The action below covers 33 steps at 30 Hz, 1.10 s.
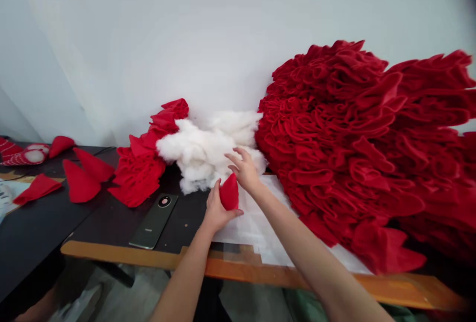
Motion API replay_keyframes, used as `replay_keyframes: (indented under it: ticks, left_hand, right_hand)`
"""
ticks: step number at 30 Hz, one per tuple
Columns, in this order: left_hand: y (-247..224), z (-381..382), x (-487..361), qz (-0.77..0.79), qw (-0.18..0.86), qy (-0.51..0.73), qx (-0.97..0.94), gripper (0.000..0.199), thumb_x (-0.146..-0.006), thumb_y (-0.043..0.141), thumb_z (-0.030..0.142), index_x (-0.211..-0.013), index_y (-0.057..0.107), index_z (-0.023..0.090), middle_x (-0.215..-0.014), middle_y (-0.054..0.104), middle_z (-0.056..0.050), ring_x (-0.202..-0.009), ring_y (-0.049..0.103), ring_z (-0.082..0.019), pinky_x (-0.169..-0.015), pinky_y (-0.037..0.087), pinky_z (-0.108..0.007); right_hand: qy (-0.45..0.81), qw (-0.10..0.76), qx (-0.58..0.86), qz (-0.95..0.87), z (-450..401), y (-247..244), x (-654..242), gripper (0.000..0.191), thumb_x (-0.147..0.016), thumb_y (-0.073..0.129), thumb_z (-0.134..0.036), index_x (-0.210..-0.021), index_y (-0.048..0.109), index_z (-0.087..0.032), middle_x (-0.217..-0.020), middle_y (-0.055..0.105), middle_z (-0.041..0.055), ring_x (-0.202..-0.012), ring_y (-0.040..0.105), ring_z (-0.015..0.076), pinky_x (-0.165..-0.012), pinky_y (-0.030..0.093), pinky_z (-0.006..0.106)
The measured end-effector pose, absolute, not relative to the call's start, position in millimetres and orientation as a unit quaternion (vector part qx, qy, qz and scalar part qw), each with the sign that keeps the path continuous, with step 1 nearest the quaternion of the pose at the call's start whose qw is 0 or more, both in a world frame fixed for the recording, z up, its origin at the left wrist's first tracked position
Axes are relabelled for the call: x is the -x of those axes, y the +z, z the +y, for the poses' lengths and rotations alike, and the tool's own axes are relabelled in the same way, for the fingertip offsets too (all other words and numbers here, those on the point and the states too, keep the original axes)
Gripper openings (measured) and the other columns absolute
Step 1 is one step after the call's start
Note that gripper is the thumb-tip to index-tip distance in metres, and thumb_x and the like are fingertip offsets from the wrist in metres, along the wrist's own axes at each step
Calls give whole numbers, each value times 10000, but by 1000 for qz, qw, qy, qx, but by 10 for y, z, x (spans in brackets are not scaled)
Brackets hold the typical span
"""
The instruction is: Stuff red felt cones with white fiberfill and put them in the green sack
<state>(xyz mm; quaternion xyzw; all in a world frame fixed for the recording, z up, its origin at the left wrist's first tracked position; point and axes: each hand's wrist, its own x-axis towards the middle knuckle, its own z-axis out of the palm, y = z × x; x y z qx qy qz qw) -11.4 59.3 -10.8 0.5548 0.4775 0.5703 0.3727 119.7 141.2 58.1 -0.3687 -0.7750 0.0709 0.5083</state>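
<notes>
My left hand (pixel 217 210) is wrapped around a small red felt cone (pixel 229 192), its pointed end tilted up and away from me. Just above and to the right of the cone, my right hand (pixel 244 169) has its fingers apart, with nothing visible in it. Its fingertips overlap the edge of a heap of white fluffy stuffing (pixel 201 151); whether they touch it I cannot tell. Both hands are over a white sheet (pixel 256 218) on the dark table.
A tall pile of red felt pieces (pixel 334 148) fills the right side against the wall. To the left are a smaller red pile (pixel 137 178), several red cones (pixel 80 183) and a dark phone (pixel 154 223). Brown tape (pixel 122 254) runs along the table's front edge.
</notes>
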Motion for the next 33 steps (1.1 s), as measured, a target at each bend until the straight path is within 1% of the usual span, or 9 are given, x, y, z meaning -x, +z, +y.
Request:
replay_keyframes:
  ticks: [2,4,8,13,18,22,25,29,33]
  left_hand:
    - [-109,615,168,453,364,630,-514,817,-592,788,350,-1305,414,213,-1315,459,-140,-1261,418,-291,-1058,305,-440]
    - [-75,665,260,451,343,697,-440,540,-764,633,417,-1235,472,208,-1226,511,-121,-1183,482,-250,-1026,345,-410]
    - [121,871,500,487,223,712,-453,321,-816,567,386,-1086,570,213,-1038,564,-97,-997,556,-239,-932,422,-401]
    - [395,1322,548,480,21,524,-703,610,-649,735,298,-1222,545,207,-1328,444,-148,-1272,327,-372,-1083,181,-555]
    - [420,1736,362,505,11,510,-696,233,-794,530,177,-974,666,237,-1346,463,-96,-1316,254,-356,-1084,51,-598]
    - [399,1801,369,506,17,507,-697,235,-796,476,120,-856,677,225,-1328,498,-78,-1329,239,-348,-1091,-26,-597]
    - [394,1628,437,483,24,517,-706,276,-745,551,110,-970,662,223,-1342,488,-83,-1348,231,-347,-1108,-55,-576]
    - [308,1144,532,470,41,551,-688,514,-665,581,44,-1152,587,209,-1343,457,-108,-1338,285,-317,-1147,72,-497]
    - [112,748,504,443,247,564,-652,656,-680,615,121,-1297,416,222,-1285,498,-108,-1259,422,-256,-1097,273,-459]
  right_hand:
    - [26,435,335,-835,1569,725,-1133,468,-723,591,1,-1074,677,-297,-1350,481,66,-1287,361,291,-1059,354,490]
    - [12,380,308,-872,1698,782,-1071,496,-732,554,42,-1062,678,-307,-1362,487,49,-1281,368,277,-1060,348,492]
    - [49,378,296,-876,1908,742,-1035,302,-768,540,-18,-855,713,-250,-1110,652,74,-1078,535,246,-953,447,441]
    - [90,427,314,-843,1979,734,-1094,314,-741,501,-44,-887,709,-228,-940,695,49,-904,620,205,-864,494,397]
    - [309,506,329,-735,1795,827,-1084,186,-633,638,-67,-704,721,-217,-721,694,-13,-718,637,172,-802,504,343]
    - [415,584,364,-595,1678,837,-1272,32,-679,675,-174,-679,666,-205,-641,646,-35,-624,623,139,-711,538,331]
    - [487,669,366,-425,1536,749,-1596,119,-707,716,-205,-683,600,-203,-654,638,-33,-714,657,144,-734,565,334]
    - [554,671,393,-298,1190,505,-1994,174,-701,729,-126,-669,570,-190,-622,635,-27,-676,666,138,-696,588,296]
    - [601,622,424,-269,840,284,-2068,250,-680,689,-20,-679,511,-196,-635,648,-20,-644,684,152,-630,598,286]
